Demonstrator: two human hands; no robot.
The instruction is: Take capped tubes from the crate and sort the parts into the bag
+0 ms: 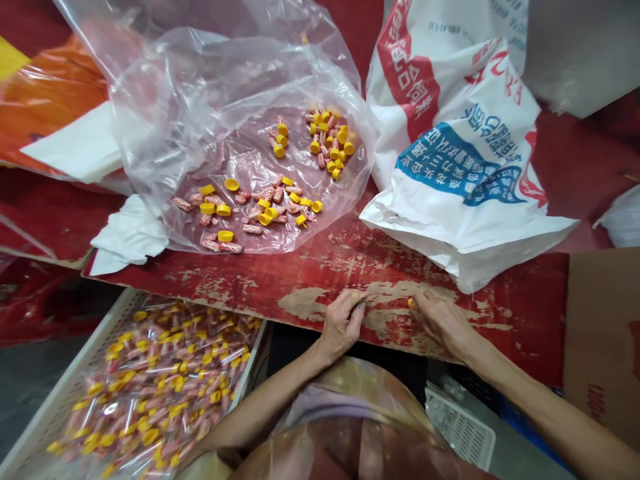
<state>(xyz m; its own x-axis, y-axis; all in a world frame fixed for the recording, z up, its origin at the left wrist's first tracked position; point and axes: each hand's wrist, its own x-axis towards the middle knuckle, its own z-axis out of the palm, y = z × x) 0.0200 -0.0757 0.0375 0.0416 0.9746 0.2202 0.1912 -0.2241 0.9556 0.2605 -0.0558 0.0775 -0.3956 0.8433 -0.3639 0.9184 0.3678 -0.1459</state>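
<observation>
Near the front edge of the worn red table (370,267), my left hand (343,320) is closed in a pinch, with a small thing at its fingertips too small to name. To its right, my right hand (437,320) pinches a small yellow cap (411,303). The two hands are apart. Beyond them lies a clear plastic bag (215,127), spread open, with several small red-and-white pieces (253,229) and yellow caps (231,185) on it, in loose groups.
A white printed sack (450,220) stands at the back right. Crumpled white tissue (131,233) lies left of the bag. Below left, a white crate (60,407) holds many bagged, yellow-capped pieces. A cardboard box (603,320) is at the right, a white basket (463,427) below.
</observation>
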